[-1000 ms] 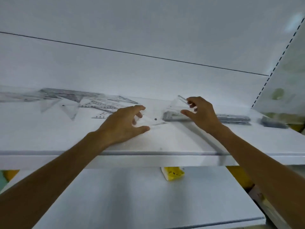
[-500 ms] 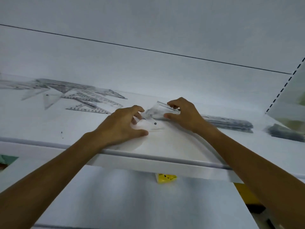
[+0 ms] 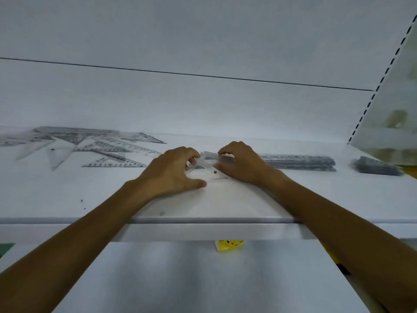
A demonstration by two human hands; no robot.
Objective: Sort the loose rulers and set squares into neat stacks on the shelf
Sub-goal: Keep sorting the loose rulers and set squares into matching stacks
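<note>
**White shelf, both hands on one clear set square**

White shelving fills my view: a plain back panel, a slotted upright (image 3: 383, 80) at the far right, and the shelf (image 3: 67, 195) with its rounded front lip running straight across under both forearms. The left hand (image 3: 171, 170) and right hand (image 3: 241, 164) meet mid-shelf on a clear set square (image 3: 211, 171) that lies low on the board. I see the left fingers curled onto its left end with the thumb stretched along the near edge, and the right thumb and fingers pinching its right end.

A stack of rulers (image 3: 300, 160) sits just behind the right hand, running off to the right. A smaller dark stack (image 3: 376, 166) lies apart from it, nearer the upright. To the left, well apart, is a loose pile of rulers and set squares (image 3: 97, 143), fanned and overlapping. Bare board lies between that pile and the left hand, and along the front. A lower shelf (image 3: 203, 279) shows beneath, with a yellow packet (image 3: 229, 245) peeking from under the lip.
</note>
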